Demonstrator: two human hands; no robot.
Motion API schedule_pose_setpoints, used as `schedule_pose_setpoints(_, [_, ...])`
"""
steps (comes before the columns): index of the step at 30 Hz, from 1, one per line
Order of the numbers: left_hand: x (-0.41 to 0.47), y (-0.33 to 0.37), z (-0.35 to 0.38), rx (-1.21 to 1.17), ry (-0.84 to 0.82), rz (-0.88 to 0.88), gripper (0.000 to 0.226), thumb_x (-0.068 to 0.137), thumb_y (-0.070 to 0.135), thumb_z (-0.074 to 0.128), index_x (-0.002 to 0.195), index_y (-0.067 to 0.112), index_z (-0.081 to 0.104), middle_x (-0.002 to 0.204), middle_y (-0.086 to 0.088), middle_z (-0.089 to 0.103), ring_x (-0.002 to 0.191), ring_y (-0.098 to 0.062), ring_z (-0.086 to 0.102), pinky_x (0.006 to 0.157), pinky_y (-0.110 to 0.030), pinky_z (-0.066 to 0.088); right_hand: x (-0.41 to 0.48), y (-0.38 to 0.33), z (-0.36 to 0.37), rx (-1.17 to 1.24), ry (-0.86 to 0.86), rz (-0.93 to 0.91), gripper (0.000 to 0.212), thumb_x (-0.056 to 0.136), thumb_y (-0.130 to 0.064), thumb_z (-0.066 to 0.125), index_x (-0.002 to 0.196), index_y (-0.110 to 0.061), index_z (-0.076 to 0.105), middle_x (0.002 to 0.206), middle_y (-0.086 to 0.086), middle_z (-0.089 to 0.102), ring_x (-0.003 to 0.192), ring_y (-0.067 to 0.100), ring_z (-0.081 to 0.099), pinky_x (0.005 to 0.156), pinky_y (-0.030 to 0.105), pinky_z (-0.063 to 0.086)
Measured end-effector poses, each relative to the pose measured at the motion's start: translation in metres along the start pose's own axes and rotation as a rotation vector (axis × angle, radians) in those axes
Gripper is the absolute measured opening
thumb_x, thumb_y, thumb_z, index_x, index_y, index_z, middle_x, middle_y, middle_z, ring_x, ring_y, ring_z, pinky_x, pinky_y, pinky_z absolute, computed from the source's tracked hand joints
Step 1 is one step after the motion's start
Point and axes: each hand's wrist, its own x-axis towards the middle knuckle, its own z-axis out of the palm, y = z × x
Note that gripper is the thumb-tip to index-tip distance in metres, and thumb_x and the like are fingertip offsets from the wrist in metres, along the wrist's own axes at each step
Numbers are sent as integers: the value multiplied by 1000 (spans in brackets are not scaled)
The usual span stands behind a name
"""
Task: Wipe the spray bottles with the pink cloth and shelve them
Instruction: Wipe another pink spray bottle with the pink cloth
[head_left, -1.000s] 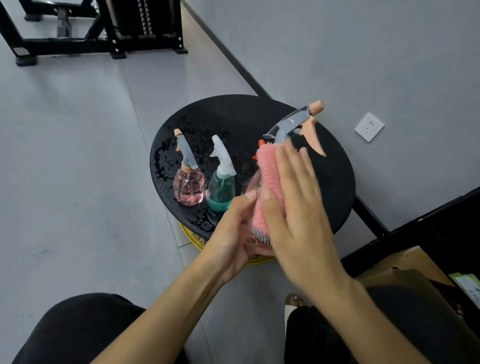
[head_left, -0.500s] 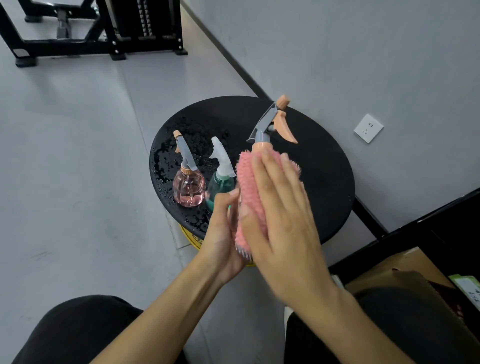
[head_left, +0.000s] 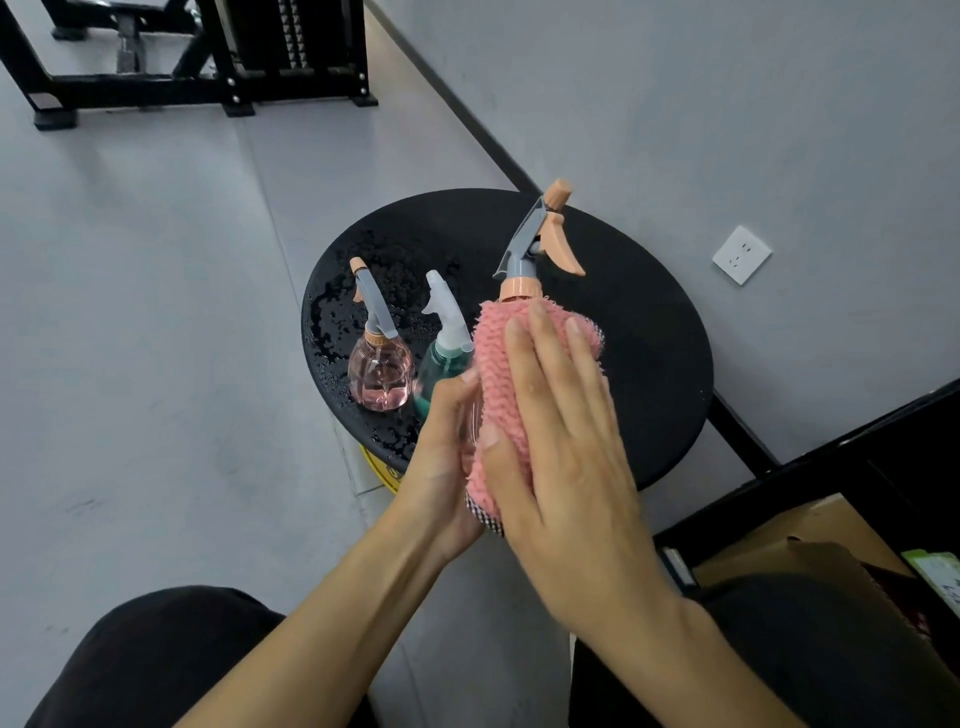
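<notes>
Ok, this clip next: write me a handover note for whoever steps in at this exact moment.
Left hand grips the held spray bottle from its left side, above the round black table. Right hand lies with straight fingers on the pink cloth, pressing it around the bottle's body.
Pink bottle and teal bottle stand upright, side by side on the table's wet left part.
Done: wiping of the held bottle is under way.
Left: finish it, shelve it, then wipe and shelve the other two; whether those were wiped cannot be told.
</notes>
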Motion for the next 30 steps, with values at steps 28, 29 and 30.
schedule_pose_setpoints(28, [6,-12,1,177,112,-68,38,75,44,48,72,15,73,68,-6,69,58,-19,66,52,-27,53,32,17,-11,-3,-14,143,54,104,-37,19,153,-27,2,161,-12,-7,146,5,-16,121,38,-2])
schedule_pose_setpoints(29, [7,-12,1,147,130,-52,41,82,41,46,67,15,73,66,-5,68,58,-16,65,54,-23,53,24,11,-6,-50,-15,125,56,102,-37,18,153,-26,0,162,-10,-7,147,7,-16,121,38,0])
schedule_pose_setpoints(30, [8,-13,1,118,131,-32,49,89,37,41,56,15,71,58,-3,66,54,-11,64,51,-17,50,15,6,-1,-101,-13,102,59,100,-37,18,154,-24,0,162,-7,-6,148,11,-13,121,41,3])
